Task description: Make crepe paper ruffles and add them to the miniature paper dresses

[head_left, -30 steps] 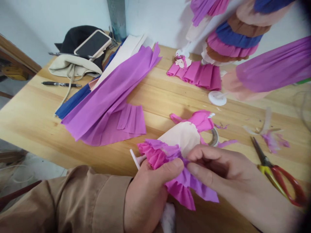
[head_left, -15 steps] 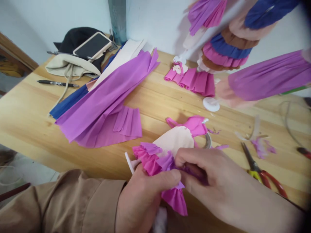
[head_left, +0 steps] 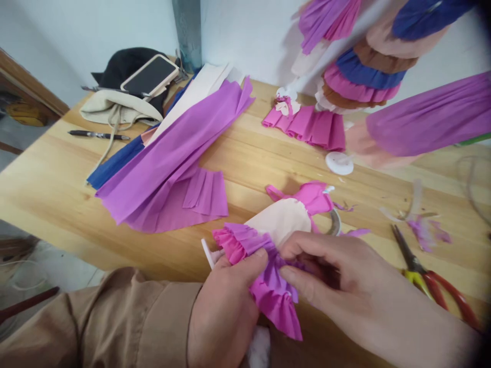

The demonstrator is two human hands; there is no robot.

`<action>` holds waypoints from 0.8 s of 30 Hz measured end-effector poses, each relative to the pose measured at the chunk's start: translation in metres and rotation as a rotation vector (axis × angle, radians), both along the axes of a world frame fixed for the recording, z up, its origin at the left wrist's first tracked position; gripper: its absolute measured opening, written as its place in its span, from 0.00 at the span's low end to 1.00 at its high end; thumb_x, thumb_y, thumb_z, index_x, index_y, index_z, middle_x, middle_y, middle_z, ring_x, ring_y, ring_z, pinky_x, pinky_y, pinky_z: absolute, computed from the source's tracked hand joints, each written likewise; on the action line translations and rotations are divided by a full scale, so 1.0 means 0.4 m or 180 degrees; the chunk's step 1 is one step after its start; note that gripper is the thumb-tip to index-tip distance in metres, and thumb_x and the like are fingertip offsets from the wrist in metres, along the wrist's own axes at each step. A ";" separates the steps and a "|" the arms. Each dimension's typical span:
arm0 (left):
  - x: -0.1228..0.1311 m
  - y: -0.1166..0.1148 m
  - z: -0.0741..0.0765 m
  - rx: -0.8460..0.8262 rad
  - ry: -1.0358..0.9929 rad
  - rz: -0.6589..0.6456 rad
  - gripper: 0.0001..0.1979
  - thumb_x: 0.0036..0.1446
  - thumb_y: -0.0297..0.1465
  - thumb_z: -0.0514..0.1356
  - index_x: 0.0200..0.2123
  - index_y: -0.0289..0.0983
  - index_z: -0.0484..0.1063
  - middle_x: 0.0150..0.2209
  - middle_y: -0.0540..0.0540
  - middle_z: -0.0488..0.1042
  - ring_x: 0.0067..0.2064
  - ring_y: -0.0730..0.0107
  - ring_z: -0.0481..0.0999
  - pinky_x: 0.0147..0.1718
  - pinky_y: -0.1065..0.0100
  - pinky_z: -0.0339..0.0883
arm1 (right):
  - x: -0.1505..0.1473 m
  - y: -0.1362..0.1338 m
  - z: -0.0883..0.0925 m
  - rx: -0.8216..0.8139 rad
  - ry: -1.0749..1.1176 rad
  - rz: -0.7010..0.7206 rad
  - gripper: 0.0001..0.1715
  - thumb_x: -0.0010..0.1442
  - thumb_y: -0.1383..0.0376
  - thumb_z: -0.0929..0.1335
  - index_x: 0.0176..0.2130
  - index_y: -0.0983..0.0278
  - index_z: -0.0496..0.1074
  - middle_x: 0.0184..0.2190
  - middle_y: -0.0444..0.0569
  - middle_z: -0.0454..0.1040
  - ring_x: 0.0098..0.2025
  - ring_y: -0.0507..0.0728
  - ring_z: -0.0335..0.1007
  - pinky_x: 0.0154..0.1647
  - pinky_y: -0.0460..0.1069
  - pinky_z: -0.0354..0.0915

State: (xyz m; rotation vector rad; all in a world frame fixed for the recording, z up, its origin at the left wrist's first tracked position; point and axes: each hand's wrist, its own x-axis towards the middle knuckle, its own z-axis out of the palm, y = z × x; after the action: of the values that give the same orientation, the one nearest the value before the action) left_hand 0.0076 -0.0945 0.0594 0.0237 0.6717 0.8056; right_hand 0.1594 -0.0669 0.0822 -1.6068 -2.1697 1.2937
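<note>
Head view: cream dress [head_left: 282,221], crinkled purple ruffle [head_left: 272,268] pinched by left fingers [head_left: 251,265], right fingers [head_left: 305,246].

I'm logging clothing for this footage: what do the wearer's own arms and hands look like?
The left hand and right hand wear no gloves. A creased brown sleeve with a broad cuff covers the left arm; no sleeve shows on the right.

The ruffle [head_left: 273,277] looks papery (matt, crinkled), the table [head_left: 264,164] smooth wood.
</note>
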 end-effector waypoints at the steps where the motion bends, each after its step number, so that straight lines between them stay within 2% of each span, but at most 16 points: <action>1: 0.000 0.002 0.004 -0.0080 0.0097 0.0054 0.27 0.63 0.30 0.55 0.65 0.37 0.62 0.53 0.39 0.76 0.62 0.52 0.69 0.61 0.55 0.61 | 0.004 -0.005 -0.003 -0.0076 0.0048 -0.0062 0.11 0.61 0.65 0.64 0.27 0.62 0.68 0.20 0.41 0.67 0.21 0.50 0.59 0.19 0.45 0.54; 7: -0.002 0.017 0.019 -0.0638 0.0245 0.0133 0.26 0.63 0.26 0.54 0.64 0.37 0.63 0.52 0.40 0.77 0.58 0.54 0.73 0.59 0.56 0.63 | 0.022 -0.041 -0.021 -0.0490 0.0324 -0.0510 0.14 0.65 0.58 0.62 0.32 0.61 0.71 0.24 0.44 0.70 0.26 0.52 0.66 0.24 0.46 0.62; 12: -0.003 0.025 0.023 -0.0689 0.0293 0.0137 0.21 0.65 0.27 0.52 0.60 0.36 0.68 0.51 0.41 0.77 0.57 0.57 0.73 0.56 0.59 0.64 | 0.017 -0.059 -0.019 -0.0768 0.0656 -0.0888 0.16 0.65 0.53 0.63 0.34 0.61 0.73 0.28 0.47 0.74 0.29 0.54 0.71 0.28 0.48 0.66; 17: -0.004 0.020 0.027 -0.0819 0.0365 0.0041 0.18 0.65 0.29 0.53 0.56 0.33 0.71 0.48 0.40 0.78 0.54 0.57 0.75 0.54 0.60 0.66 | 0.009 -0.061 -0.019 -0.0632 0.0779 -0.1174 0.15 0.59 0.54 0.67 0.31 0.61 0.75 0.26 0.47 0.74 0.27 0.54 0.69 0.24 0.47 0.64; 20: -0.006 0.023 0.029 -0.0890 0.0458 0.0027 0.18 0.65 0.29 0.54 0.56 0.33 0.71 0.46 0.39 0.78 0.53 0.57 0.76 0.54 0.59 0.66 | 0.011 -0.060 -0.020 -0.0781 0.0945 -0.1399 0.15 0.55 0.53 0.69 0.30 0.62 0.76 0.24 0.47 0.73 0.25 0.53 0.67 0.23 0.47 0.63; 24: -0.004 0.028 0.033 -0.0848 0.0466 0.0015 0.19 0.65 0.29 0.54 0.57 0.34 0.71 0.46 0.41 0.79 0.52 0.58 0.77 0.55 0.60 0.66 | 0.023 -0.066 -0.019 -0.1187 0.1033 -0.1689 0.19 0.53 0.49 0.72 0.36 0.61 0.78 0.24 0.46 0.73 0.22 0.50 0.63 0.19 0.45 0.57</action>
State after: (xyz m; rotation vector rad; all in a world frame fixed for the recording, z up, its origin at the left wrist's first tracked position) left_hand 0.0058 -0.0833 0.0725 -0.1619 0.9137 0.7180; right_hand 0.1685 -0.0935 0.0745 -1.7717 -1.2497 1.6805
